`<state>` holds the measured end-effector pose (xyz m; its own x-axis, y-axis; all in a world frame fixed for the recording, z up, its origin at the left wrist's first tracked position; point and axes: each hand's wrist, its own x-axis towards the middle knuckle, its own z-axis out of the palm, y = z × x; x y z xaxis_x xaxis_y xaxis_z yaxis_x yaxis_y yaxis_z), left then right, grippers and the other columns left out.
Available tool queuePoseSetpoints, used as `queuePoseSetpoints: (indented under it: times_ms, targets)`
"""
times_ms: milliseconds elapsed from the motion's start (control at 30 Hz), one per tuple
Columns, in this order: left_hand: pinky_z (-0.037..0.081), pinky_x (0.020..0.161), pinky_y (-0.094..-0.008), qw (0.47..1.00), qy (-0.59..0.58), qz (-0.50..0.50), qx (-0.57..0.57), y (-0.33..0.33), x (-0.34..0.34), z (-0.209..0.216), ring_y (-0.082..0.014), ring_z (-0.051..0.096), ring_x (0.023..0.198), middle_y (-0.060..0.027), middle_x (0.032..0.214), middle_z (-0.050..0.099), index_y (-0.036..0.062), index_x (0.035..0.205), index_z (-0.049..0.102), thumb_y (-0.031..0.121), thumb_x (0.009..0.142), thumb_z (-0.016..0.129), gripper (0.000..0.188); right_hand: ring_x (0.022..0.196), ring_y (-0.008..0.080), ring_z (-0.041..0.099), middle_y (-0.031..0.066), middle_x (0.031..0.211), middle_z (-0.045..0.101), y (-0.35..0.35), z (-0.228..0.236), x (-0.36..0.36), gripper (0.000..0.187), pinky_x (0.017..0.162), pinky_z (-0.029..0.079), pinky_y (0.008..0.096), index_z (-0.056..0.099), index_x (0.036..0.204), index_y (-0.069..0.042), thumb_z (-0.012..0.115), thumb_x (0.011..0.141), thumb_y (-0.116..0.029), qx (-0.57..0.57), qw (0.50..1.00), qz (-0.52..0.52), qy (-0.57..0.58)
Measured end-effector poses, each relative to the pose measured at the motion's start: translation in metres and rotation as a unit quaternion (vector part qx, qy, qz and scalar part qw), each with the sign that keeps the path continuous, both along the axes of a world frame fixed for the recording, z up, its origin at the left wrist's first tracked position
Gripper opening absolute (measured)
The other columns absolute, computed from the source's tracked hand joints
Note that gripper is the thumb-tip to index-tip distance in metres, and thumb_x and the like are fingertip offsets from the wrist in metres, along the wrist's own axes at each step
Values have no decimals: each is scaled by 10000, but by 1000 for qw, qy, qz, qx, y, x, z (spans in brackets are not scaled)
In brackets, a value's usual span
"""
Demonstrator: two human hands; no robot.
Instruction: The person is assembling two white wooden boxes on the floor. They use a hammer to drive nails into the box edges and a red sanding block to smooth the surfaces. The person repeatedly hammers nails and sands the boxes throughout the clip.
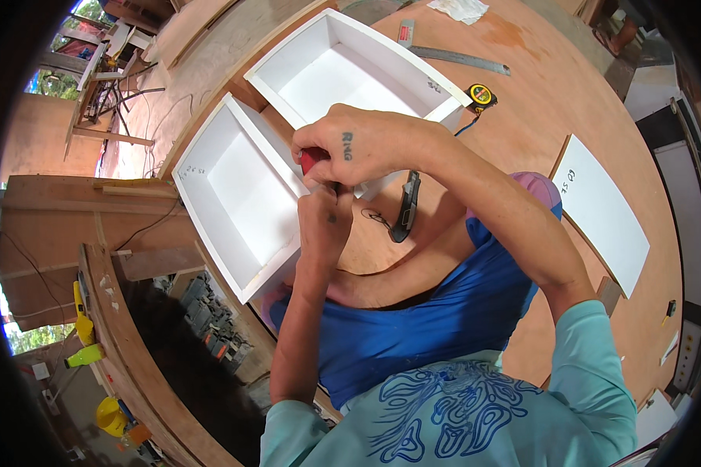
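Observation:
My right hand (358, 144) is closed around a small red object (311, 159), perhaps a tool handle; my fingers cover most of it. Just below, my left hand (325, 222) is closed too, its fingertips pinched against my right hand, and whatever they grip is hidden. Both hands meet beside the inner wall of a white open box (245, 280) shaped like a drawer. A second white drawer box (304, 74) lies beyond my right hand. On the wooden surface between my bent legs rests a black and grey utility knife (407, 206).
Near the far box lie a yellow and black tape measure (481, 96) and a metal square (459, 57). A white panel (604, 218) is on the wooden tabletop (514, 117) to the right. Yellow tools (83, 315) sit by a wooden edge at lower left.

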<state>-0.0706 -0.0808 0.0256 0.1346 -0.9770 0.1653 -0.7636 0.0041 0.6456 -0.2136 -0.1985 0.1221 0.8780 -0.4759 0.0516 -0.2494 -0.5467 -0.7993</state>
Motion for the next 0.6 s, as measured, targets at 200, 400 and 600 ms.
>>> queuePoseSetpoints:
  times_ms: [200, 400, 600]
  targets:
    - [422, 497, -427, 998, -20, 49, 24, 1, -10, 7, -265, 525, 433, -232, 533, 551, -97, 670, 628, 197, 977, 648, 426, 1009, 307, 712, 212, 1282, 675, -6, -30, -46, 700, 848, 569, 383, 435, 1535, -118, 720, 916, -278, 12, 989, -121, -79]
    - [387, 472, -427, 998, -35, 45, 1, 2, -8, 2, -210, 459, 408, -208, 495, 511, -96, 633, 599, 222, 986, 654, 479, 1134, 231, 672, 165, 1298, 669, 26, -55, -107, 669, 968, 542, 354, 432, 1529, -58, 715, 933, -164, 108, 963, -231, -82]
    - [352, 456, -408, 999, 2, 50, 7, 8, -9, 5, -212, 445, 405, -188, 500, 504, -68, 606, 555, 158, 983, 661, 452, 1022, 183, 693, 159, 1162, 723, 63, -99, -150, 539, 880, 539, 310, 552, 1427, -14, 719, 933, -152, 191, 894, -354, -199]
